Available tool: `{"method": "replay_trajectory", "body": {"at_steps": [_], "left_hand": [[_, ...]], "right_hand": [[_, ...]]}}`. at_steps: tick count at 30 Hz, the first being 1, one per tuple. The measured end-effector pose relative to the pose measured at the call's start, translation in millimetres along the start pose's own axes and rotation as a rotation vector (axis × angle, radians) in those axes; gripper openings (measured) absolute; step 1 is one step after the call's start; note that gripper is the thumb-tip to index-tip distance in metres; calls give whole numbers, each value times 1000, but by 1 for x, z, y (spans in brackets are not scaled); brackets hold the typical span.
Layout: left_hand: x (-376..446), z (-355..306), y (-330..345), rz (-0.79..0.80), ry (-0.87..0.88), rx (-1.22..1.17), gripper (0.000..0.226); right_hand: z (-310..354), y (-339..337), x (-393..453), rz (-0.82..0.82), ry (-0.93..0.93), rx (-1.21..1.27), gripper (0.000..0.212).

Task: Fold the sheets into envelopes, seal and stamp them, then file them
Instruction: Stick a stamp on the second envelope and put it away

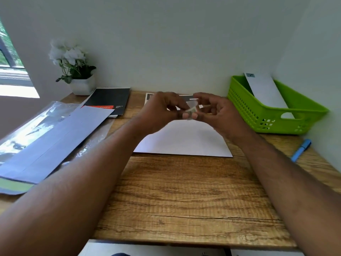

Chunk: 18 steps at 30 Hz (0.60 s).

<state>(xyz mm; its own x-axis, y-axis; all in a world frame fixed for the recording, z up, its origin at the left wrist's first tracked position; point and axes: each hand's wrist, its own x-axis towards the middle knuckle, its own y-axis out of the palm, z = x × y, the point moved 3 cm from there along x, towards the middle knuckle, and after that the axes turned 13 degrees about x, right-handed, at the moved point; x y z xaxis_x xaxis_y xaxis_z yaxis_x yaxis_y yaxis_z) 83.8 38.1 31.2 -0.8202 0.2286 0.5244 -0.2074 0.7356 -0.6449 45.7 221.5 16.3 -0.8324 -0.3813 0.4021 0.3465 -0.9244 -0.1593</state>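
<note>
A stack of pale grey paper envelopes (55,143) lies at the left of the wooden table (184,196). Above a flat white envelope (184,141) at the centre, the left hand (162,109) and right hand (215,111) together pinch a small blurred stamp (191,112). A stamped white envelope (265,89) leans in the green plastic basket (276,119) on the right.

Bare forearms, left hand (162,109), right hand (215,112) ungloved
</note>
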Motion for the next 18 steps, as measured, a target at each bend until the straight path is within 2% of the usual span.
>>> {"method": "replay_trajectory", "body": {"at_steps": [7,11,15,18], "left_hand": [[1,8,8,51,-67,-73,20],[-2,3,11,139,-99,-142,22],[-1,5,14,114,-86,-23,20],[-1,12,15,100,-78,8,29]], "right_hand": [[7,-3,-3,-19,-18,92,45],[7,-2,-3,-36,-31,75,42],[5,1,-3,-31,-58,92,48],[8,0,-3,-52,-67,102,46]]}}
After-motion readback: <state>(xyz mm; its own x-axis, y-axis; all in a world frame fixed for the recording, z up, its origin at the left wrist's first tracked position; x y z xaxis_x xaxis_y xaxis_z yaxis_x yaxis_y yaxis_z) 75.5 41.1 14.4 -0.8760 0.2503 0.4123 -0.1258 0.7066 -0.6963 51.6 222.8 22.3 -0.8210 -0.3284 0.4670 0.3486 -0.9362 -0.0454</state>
